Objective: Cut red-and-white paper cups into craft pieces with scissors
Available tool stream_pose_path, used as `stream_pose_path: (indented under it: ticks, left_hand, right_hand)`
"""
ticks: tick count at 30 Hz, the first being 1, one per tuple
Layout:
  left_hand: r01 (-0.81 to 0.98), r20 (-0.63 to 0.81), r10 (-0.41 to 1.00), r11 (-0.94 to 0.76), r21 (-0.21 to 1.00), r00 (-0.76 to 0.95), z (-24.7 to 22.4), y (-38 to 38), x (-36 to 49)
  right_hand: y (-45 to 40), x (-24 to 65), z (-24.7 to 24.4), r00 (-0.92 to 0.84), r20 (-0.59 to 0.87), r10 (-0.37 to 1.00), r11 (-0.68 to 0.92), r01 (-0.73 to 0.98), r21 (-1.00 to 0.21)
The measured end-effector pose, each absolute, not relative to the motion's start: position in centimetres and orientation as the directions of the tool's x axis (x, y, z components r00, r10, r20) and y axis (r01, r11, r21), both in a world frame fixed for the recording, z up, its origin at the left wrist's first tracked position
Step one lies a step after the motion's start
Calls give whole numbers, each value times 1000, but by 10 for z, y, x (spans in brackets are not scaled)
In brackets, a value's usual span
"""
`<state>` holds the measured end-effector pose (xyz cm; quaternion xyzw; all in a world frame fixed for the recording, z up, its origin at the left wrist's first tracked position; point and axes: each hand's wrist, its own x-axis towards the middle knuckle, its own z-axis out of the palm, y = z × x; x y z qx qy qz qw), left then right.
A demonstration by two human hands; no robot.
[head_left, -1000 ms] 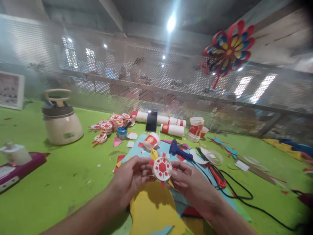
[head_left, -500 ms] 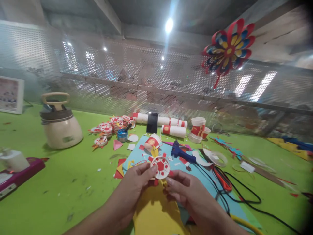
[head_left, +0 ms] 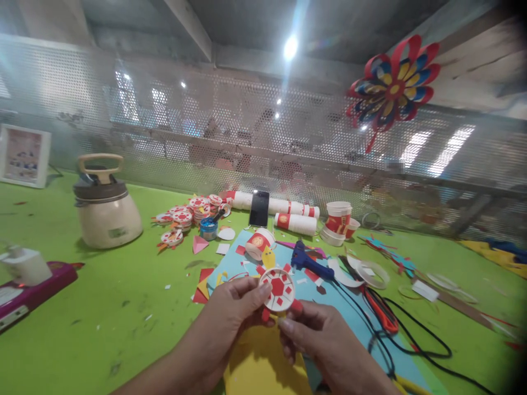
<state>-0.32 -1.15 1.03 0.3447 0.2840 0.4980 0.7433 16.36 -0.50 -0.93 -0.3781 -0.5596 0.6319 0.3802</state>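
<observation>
A small paper turtle [head_left: 277, 289], made of a white disc with red patches, red legs and a yellow head, is held up above a yellow sheet [head_left: 265, 362]. My left hand [head_left: 230, 318] pinches its left rim between thumb and fingers. At its lower right edge, my right hand [head_left: 315, 334] has thumb and fingertips closed on it near a red leg and the small yellow tail. Beyond the turtle, a paper cup [head_left: 260, 243] lies on its side on a light blue sheet [head_left: 341, 310], beside a blue glue gun [head_left: 310, 262].
Finished turtles [head_left: 181, 216] are piled at the back left near a blue jar [head_left: 208, 229]. A phone [head_left: 259, 208] leans on stacked cups [head_left: 284, 205]. A kettle [head_left: 107, 219] and a purple power strip [head_left: 53, 285] stand left. Red-handled cutters [head_left: 381, 310] and black cables lie right.
The view has shifted slightly. The turtle now shows more of its red legs and head, and my right fingers have moved to its lower right edge.
</observation>
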Motion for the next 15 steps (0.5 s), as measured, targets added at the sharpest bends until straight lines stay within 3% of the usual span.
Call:
stream_pose_path:
  ticks: [15]
  left_hand:
    - [-597, -94, 924, 315, 737, 372, 10, -14, -3]
  right_hand:
    - [-9, 163, -4, -438, -29, 899, -27, 12, -1000]
